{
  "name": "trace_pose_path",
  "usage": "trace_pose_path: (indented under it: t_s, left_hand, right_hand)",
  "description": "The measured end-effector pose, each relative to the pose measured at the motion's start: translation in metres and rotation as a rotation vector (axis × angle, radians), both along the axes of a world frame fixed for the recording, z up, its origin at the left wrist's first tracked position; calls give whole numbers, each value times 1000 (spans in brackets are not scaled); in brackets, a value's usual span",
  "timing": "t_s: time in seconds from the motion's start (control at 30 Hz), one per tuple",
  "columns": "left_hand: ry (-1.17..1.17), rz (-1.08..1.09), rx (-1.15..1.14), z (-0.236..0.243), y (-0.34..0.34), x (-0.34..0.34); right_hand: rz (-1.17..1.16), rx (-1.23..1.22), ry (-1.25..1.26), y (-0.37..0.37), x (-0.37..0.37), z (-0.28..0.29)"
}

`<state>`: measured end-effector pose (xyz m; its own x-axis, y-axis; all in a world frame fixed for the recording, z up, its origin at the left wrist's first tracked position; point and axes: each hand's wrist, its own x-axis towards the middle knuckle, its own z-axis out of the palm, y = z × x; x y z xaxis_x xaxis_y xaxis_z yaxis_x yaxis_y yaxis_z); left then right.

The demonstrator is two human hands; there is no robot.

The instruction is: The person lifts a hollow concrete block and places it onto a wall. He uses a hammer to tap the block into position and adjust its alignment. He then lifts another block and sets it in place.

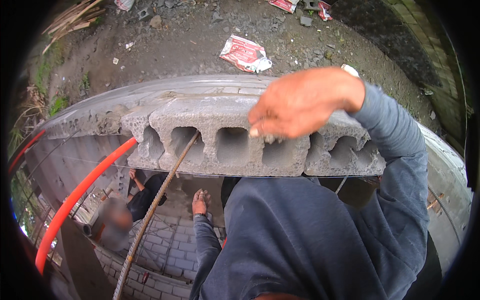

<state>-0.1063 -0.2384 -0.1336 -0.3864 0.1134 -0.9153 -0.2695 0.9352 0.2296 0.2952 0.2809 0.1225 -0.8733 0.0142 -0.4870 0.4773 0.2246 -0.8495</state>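
A row of grey hollow concrete blocks (200, 115) runs across the top of a wall, their cavities facing me. My right hand (307, 102) is over the block right of the middle, slightly blurred by motion. Its fingers are curled together at the block's edge, above a cavity. Grey crumbly stuff shows beneath the fingertips, but whether they grip it is hidden. Lower down, on the near side of the wall, hangs my left hand (200, 202), dusty, with its fingers loosely apart and nothing visible in them. A taut thin line (240, 176) runs along the blocks' lower edge.
A rusty ribbed steel bar (155, 207) rises into one cavity. Left of it curves an orange tube (82, 192). Another person (142, 197) is below at the left, near a block-paved surface (170, 245). Beyond the wall, a torn red-and-white bag (245, 53) lies on stony soil.
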Motion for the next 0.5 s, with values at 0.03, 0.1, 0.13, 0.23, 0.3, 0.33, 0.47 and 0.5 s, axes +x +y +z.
trace_pose_path:
  t_s: [0.03, 0.1, 0.13, 0.23, 0.3, 0.33, 0.47, 0.5]
  left_hand:
    - [5, -21, -11, 0, 4, 1]
    - [57, -210, 71, -6, 15, -6]
    - [88, -304, 109, -2, 29, -3]
    - [116, -272, 231, 61, 113, 46]
    - [-20, -246, 412, 95, 142, 70]
    - [-100, -196, 473, 115, 160, 87]
    - [-429, -125, 687, 154, 205, 119]
    - [-424, -128, 661, 160, 210, 126]
  right_hand:
    - [24, 133, 110, -12, 2, -6]
    - [75, 410, 328, -34, 13, -19]
    - [-94, 297, 136, -34, 8, -6]
    - [-277, 316, 175, -6, 3, -12]
    - [-403, 334, 75, 12, -1, -28]
    - [-438, 359, 67, 19, -5, -45]
    - [-707, -21, 225, 24, -9, -174]
    - [-796, -220, 201, 12, -19, -186]
